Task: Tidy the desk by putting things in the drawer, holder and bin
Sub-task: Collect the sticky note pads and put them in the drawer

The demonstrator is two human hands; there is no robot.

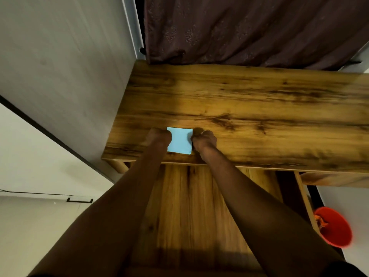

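Observation:
A light blue square pad of paper [179, 141] lies near the front edge of the wooden desk [249, 108]. My left hand [159, 137] has its fingers curled at the pad's left edge. My right hand [204, 140] has its fingers curled at the pad's right edge, so both hands hold it from the sides. Below the desk edge an open wooden drawer [191, 206] extends toward me under my forearms. A red bin [333, 228] stands on the floor at the lower right.
A dark curtain [249, 29] hangs behind the desk. A grey wall panel [65, 72] runs along the desk's left side. White floor shows at the left and right of the drawer.

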